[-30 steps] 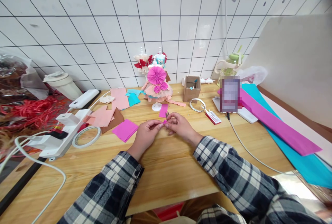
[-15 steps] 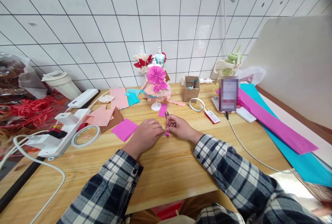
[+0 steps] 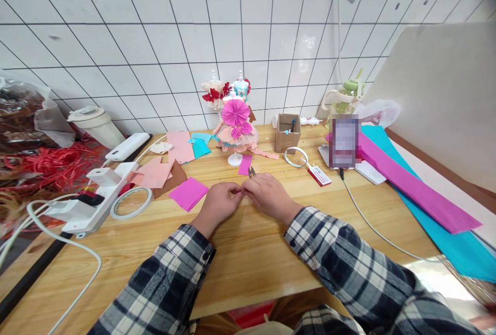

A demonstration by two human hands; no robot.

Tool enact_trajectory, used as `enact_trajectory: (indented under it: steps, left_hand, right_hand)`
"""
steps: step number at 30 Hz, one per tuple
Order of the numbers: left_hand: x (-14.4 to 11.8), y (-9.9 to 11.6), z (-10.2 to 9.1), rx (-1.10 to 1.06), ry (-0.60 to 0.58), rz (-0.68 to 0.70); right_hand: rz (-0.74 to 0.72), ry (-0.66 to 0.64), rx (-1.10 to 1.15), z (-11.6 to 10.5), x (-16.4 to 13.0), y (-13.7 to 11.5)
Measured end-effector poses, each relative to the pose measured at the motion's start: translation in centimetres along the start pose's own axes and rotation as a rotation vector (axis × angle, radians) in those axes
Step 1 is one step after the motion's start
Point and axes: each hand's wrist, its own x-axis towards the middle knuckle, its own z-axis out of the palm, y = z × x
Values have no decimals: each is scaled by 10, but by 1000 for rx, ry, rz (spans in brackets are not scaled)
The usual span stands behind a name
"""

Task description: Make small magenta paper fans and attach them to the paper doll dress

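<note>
My left hand [image 3: 221,204] and my right hand [image 3: 270,196] meet at the fingertips just above the wooden table. Both are closed in a pinch around a small piece of magenta paper, which the fingers now hide. Past my right knuckles the metal tips of small snips [image 3: 251,171] stick out; whether that hand holds them or they lie behind it, I cannot tell. A magenta paper rectangle [image 3: 245,163] lies just beyond the tips. Left of my left hand rests a magenta paper square [image 3: 189,193].
Small dressed mannequins [image 3: 235,112] stand against the tiled wall, beside a cardboard box [image 3: 287,133]. Tape rolls [image 3: 132,203], a power strip [image 3: 104,195] and peach paper [image 3: 153,172] lie leftward. At the right are a phone [image 3: 344,141], its cable and long magenta strips [image 3: 418,185].
My right hand has turned over with its back upward, and its fingers have closed in against the left fingertips. The small magenta paper piece between them has gone out of sight.
</note>
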Motion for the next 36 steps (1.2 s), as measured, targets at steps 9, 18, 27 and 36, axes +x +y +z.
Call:
enact_trajectory:
  steps: [9,18,27,36]
  left_hand:
    - [3,-10,7,-1063,90,-372]
    - [1,-13,8,-790,-26,-280]
    - [0,-7,6,-516,-93,-130]
    - [-1,-3,2,-451,-111,-100]
  right_hand:
    - [-17,150,-7,-6,-4,2]
    - [530,86,1100,16,3,13]
    - [577,56,1089,22,2,16]
    - [464,47,1015,8,1,20]
